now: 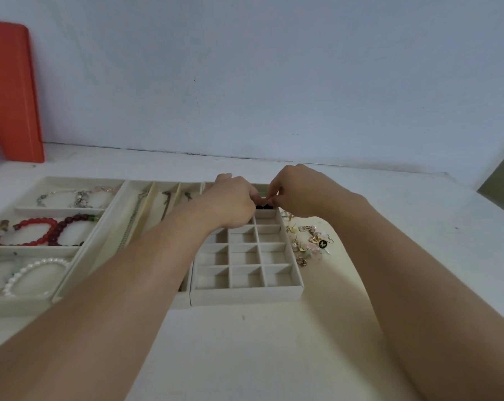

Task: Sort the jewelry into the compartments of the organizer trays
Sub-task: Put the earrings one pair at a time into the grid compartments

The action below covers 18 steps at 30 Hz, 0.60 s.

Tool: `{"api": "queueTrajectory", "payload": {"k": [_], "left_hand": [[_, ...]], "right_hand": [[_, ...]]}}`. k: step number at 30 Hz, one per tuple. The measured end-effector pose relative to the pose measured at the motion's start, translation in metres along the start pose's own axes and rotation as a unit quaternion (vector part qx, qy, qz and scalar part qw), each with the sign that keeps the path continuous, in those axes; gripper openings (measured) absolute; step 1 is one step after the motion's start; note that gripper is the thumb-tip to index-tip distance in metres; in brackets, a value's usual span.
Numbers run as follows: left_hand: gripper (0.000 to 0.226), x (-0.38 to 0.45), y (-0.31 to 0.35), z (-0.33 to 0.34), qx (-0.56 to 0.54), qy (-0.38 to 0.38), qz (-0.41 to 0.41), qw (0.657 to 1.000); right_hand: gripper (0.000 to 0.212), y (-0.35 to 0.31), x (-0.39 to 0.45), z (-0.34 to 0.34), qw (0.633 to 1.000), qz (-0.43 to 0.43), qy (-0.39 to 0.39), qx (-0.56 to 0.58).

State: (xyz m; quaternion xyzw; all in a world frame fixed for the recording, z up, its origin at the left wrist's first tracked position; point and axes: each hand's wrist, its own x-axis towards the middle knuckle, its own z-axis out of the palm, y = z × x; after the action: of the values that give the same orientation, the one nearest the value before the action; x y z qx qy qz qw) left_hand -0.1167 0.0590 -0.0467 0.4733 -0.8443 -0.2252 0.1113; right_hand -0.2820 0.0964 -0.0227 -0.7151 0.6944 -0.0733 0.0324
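A cream grid tray with several small square compartments lies in front of me. Both hands meet over its far right compartments. My left hand and my right hand have curled fingers, and their fingertips pinch a small black earring just above a far compartment. What the fingers cover is hidden. A pile of loose gold and pastel earrings lies on the table just right of the grid tray.
A tray at the left holds bracelets: a red bead bracelet and a white pearl bracelet among them. A middle tray with long slots holds chains. An orange board leans on the wall at far left.
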Motion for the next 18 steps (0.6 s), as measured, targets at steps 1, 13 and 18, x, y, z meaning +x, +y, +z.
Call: {"api": "queueTrajectory", "payload": {"k": [1, 13, 18], "left_hand": [[0.045, 0.0, 0.001, 0.0, 0.003, 0.004, 0.001, 1.0], [0.035, -0.007, 0.005, -0.005, 0.005, 0.031, -0.027, 0.999], [0.033, -0.01, 0.012, -0.007, 0.003, 0.063, -0.013, 0.998]], "right_hand": [[0.014, 0.0, 0.0, 0.0, 1.0, 0.002, -0.002, 0.006], [0.008, 0.003, -0.002, -0.014, 0.998, 0.032, 0.029, 0.039], [0.012, 0.007, -0.012, -0.032, 0.997, 0.05, 0.011, 0.051]]}}
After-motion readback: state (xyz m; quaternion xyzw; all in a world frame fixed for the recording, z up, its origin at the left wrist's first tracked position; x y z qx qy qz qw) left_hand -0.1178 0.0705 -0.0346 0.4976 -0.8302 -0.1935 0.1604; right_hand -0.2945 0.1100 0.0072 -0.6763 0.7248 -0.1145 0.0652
